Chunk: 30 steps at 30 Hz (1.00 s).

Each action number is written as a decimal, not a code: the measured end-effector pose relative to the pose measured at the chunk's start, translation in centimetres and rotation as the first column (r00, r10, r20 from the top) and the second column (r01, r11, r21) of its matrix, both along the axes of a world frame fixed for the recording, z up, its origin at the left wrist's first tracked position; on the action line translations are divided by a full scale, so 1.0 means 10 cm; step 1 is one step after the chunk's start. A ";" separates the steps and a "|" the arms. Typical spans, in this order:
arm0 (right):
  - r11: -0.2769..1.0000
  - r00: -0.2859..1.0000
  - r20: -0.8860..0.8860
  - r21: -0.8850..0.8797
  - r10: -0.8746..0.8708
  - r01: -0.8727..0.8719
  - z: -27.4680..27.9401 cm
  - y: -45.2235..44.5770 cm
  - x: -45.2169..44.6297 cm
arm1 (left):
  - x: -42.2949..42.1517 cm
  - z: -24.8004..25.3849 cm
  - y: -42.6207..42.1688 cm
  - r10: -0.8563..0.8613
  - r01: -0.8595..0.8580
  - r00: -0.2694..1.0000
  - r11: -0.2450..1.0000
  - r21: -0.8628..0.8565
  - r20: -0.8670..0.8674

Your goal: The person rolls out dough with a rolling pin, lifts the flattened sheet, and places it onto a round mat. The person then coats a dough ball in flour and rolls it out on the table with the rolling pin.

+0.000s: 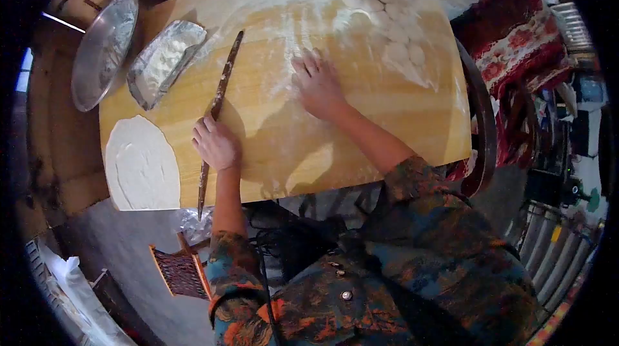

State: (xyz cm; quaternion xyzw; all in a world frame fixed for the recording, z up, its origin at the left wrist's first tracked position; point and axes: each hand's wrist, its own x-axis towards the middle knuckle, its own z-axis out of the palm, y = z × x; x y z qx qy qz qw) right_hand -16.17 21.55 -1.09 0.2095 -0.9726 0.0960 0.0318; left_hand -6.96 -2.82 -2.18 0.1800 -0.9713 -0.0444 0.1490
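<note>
My left hand point(218, 144) is closed over the lower part of a long, thin, dark rolling pin point(224, 78), which lies slanted on the wooden board. My right hand point(319, 86) is palm down on a floury patch of the board point(387, 130), fingers stretched forward and slightly bent, with nothing visible in them. A rolled-out flat sheet of dough point(142, 164) lies at the board's left front corner, left of my left hand. Several small round dough pieces point(398, 55), dusted with flour, sit at the far right of the board.
A foil-like tray of flour point(166, 62) stands at the board's far left, beside a tilted metal bowl point(106, 53). A curved dark chair back point(480, 120) and red patterned cloth point(522, 37) are at the right. A woven-seat stool point(182, 270) stands below the board.
</note>
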 end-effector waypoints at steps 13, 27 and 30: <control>0.995 0.994 -0.068 0.042 -0.084 0.087 0.01 -0.07 -0.12 | -0.03 -0.03 -0.01 0.014 -0.013 1.000 1.000 -0.018 0.023; 1.000 0.996 -0.093 0.026 -0.012 0.014 0.02 -0.09 0.11 | 0.54 0.10 -0.12 -0.091 0.085 0.993 0.993 0.078 0.073; 0.998 0.994 -0.092 0.012 -0.058 0.060 -0.06 -0.13 0.02 | 0.53 0.06 -0.16 -0.089 0.083 0.994 0.993 0.079 0.069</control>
